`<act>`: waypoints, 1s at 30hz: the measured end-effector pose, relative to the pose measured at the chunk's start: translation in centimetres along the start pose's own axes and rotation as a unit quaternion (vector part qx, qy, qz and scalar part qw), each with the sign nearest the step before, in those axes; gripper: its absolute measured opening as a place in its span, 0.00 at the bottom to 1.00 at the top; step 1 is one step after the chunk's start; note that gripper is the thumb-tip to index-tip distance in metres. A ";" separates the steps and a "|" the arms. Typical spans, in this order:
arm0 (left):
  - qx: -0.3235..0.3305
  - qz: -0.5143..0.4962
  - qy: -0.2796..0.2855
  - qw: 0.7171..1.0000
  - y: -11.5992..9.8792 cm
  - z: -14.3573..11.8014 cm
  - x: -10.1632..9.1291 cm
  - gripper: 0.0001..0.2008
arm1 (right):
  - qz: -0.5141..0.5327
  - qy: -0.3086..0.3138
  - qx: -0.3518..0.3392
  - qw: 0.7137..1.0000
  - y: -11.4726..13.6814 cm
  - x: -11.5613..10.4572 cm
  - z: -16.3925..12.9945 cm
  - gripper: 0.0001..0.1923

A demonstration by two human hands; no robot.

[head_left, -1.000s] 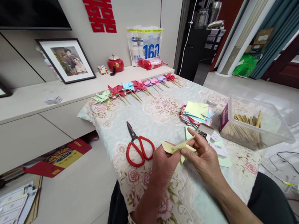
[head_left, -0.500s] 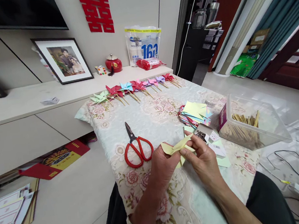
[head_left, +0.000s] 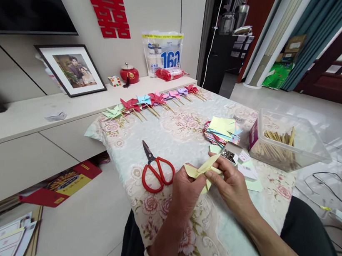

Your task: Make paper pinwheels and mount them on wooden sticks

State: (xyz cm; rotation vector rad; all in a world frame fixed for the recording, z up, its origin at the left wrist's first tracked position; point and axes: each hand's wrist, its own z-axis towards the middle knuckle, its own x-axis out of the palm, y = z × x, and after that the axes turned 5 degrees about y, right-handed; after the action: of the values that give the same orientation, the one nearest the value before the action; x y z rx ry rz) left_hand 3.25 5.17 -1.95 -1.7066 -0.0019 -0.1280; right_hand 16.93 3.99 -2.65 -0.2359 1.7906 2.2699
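Between my two hands is a pale yellow paper pinwheel [head_left: 209,163], its blades folded in towards the middle. My left hand [head_left: 185,191] is closed on its left side, thumb near the centre. Thumb and fingers of my right hand [head_left: 231,179] pinch its right side; the fingertips partly hide the paper. Left of my hands lie scissors [head_left: 156,167] with red handles, blades pointing away. Just beyond my right hand is a small open box of metal pins [head_left: 229,155]. Behind it sits a stack of coloured paper squares [head_left: 221,127], yellow on top.
A row of finished pinwheels [head_left: 151,100] on sticks lines the table's far edge. At the right, a clear plastic bin [head_left: 310,143] holds many short wooden sticks [head_left: 278,141]. A floral tablecloth [head_left: 185,122] covers the table. Cables [head_left: 338,181] lie on the floor at the right.
The view has shifted very slightly. Both hands keep the yellow pinwheel in nearly the same place, with the right fingers moved a little.
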 end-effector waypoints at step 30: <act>-0.024 -0.033 0.002 0.999 -0.4 0.1 0.1 0.11 | -0.065 -0.010 -0.058 0.996 0.1 0.1 -0.1 0.16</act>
State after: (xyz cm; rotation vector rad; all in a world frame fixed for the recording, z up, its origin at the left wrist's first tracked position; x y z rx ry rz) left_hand 3.33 5.30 -1.59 -1.7541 -0.0515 -0.1823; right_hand 16.85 3.89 -2.63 -0.3396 1.5864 2.2778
